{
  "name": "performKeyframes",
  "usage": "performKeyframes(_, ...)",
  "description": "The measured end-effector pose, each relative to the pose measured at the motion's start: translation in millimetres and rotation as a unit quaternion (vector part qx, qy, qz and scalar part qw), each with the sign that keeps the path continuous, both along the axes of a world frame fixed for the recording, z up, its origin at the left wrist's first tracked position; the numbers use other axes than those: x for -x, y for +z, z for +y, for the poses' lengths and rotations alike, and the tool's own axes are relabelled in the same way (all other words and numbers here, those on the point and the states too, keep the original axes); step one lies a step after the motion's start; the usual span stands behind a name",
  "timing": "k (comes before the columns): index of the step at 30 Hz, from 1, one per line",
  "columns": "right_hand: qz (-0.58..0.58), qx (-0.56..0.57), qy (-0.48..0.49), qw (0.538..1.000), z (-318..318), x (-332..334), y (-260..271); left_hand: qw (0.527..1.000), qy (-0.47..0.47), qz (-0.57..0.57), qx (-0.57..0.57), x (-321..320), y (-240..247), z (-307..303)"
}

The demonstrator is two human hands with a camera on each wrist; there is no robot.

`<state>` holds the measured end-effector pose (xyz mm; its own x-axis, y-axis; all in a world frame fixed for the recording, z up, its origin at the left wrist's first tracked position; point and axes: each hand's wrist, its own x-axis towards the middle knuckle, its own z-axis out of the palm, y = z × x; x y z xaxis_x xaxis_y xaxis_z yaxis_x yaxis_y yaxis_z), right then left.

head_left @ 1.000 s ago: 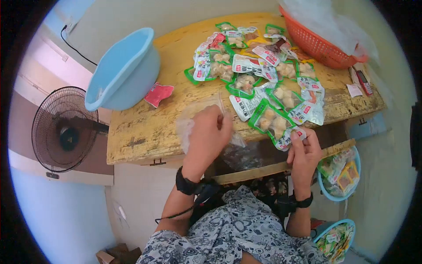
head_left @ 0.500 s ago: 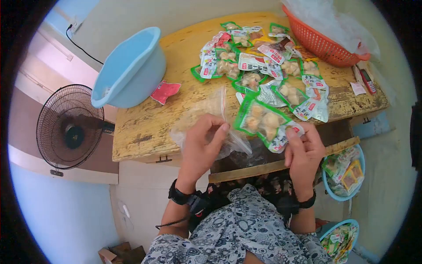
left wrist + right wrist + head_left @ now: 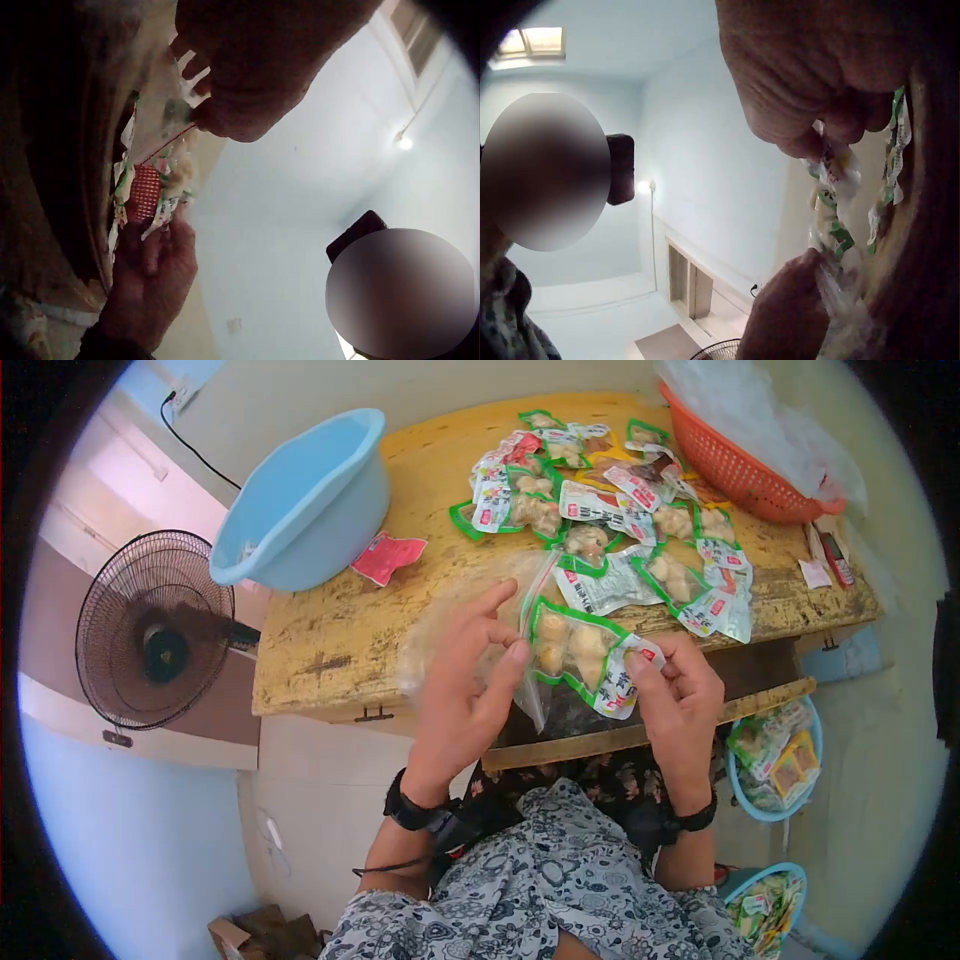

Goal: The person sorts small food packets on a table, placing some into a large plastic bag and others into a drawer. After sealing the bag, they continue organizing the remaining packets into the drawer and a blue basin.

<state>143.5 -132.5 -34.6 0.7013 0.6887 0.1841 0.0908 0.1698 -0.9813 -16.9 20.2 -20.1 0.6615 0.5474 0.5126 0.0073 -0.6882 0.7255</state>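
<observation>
My left hand holds a clear zip bag over the front of the worn yellow table. A line runs along the bag's mouth, which faces right. With thumb and fingers, my right hand pinches the printed corner of a green-edged clear snack pack holding pale round pieces. The pack's far end is right at the bag's mouth, close to the left fingertips. In the right wrist view, the pack spans between both hands, and the bag hangs crumpled by the left thumb.
A pile of similar packs covers the table's middle. Around it are a blue basin, a pink packet and a red basket with clear plastic. An open drawer fronts my body; tubs of packs stand at right.
My right hand has lifted the snack pack off the front of the pile and brought it left to the bag. My left hand has turned the bag's mouth toward the pack.
</observation>
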Motion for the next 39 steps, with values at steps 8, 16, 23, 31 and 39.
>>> performKeyframes(8, -0.077, 0.000, 0.056, 0.995, 22.3, 8.4, -4.7, 0.997, 0.036, -0.030, -0.060, -5.1, 8.0, -7.5)
performKeyframes(16, -0.018, 0.036, 0.148, 0.988, 38.4, 3.1, -6.1, 0.997, -0.028, 0.004, -0.073, -3.6, 4.2, -9.6)
performKeyframes(23, -0.052, 0.015, 0.172, 0.984, 70.6, 25.8, -29.7, 0.982, -0.118, -0.127, 0.071, -17.8, -7.4, -14.0)
performKeyframes(31, -0.003, 0.115, 0.132, 0.984, 75.2, 18.1, -18.2, 0.998, 0.013, -0.030, -0.049, 8.3, -9.8, 3.1)
performKeyframes(39, -0.096, 0.084, 0.222, 0.967, 82.8, 29.3, -12.0, 0.989, -0.070, -0.124, 0.027, 1.1, -13.1, -1.9)
